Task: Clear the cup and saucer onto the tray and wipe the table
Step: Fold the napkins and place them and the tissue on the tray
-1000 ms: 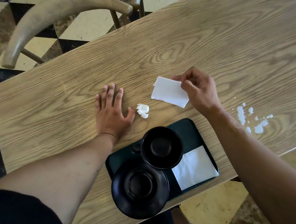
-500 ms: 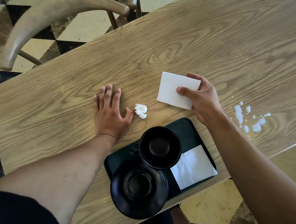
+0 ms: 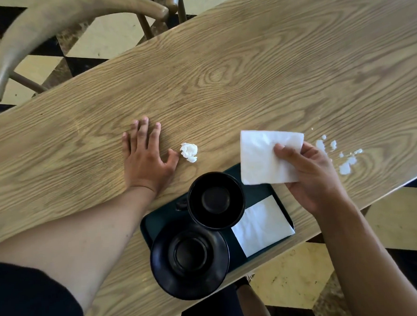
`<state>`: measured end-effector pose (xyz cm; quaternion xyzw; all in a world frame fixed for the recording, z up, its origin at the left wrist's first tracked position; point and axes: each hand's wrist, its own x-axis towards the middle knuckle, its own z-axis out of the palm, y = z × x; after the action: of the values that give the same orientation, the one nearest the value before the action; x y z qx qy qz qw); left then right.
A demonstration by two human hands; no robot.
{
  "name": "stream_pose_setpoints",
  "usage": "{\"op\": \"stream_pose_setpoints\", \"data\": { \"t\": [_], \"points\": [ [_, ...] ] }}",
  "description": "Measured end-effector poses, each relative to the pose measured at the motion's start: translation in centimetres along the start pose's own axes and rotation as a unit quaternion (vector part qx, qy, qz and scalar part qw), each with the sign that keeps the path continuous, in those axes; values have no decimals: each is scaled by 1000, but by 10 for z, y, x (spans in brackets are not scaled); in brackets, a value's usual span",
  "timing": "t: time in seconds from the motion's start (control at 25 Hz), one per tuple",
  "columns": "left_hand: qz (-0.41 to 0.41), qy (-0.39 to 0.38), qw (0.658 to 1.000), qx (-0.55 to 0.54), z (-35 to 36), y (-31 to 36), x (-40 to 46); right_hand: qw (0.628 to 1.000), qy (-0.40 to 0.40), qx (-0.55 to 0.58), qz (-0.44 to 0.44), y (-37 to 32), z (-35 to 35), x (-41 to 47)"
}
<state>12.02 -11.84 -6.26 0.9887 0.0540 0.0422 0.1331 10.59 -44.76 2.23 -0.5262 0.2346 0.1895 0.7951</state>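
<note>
A black cup (image 3: 215,200) and a black saucer (image 3: 190,259) stand on the dark green tray (image 3: 255,194) at the table's near edge; the saucer overhangs the tray's left corner. A folded white napkin (image 3: 263,226) lies on the tray's right part. My right hand (image 3: 311,176) holds a second white napkin (image 3: 263,156) above the tray's far right corner, thumb on top. My left hand (image 3: 146,158) rests flat on the wooden table (image 3: 223,84), fingers spread. A crumpled white paper ball (image 3: 189,152) lies just right of its thumb. White spill spots (image 3: 342,156) sit right of my right hand.
A curved wooden chair back (image 3: 58,23) stands beyond the table's far left edge over a checkered floor (image 3: 104,35). The table's near edge runs diagonally close to the tray.
My right hand has lifted the napkin off the table and drawn it back and to the right, over the tray's corner. My left hand and the paper ball have stayed put.
</note>
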Motion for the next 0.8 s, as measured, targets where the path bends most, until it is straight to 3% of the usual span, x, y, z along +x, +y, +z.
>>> {"op": "stream_pose_setpoints", "data": {
  "t": [0.16, 0.28, 0.52, 0.56, 0.72, 0.8],
  "points": [
    [0, -1, 1000, 3, 0, -1, 1, 980, 102, -170, 30, 18, -31, -35],
    [-2, -4, 1000, 1, 0, -1, 2, 951, 120, -285, 20, 19, -40, -47],
    [-3, -1, 1000, 0, 0, 0, 2, 834, 147, -528, -65, 10, -42, -49],
    [-3, -2, 1000, 0, 0, 0, 2, 837, 153, -521, -69, 9, -43, -51],
    [-4, -5, 1000, -1, -1, -1, 2, 917, 114, -381, -31, 3, -44, -64],
    [-4, -8, 1000, -3, -1, -2, 3, 913, 60, -404, 22, 6, -42, -69]
  ]
}}
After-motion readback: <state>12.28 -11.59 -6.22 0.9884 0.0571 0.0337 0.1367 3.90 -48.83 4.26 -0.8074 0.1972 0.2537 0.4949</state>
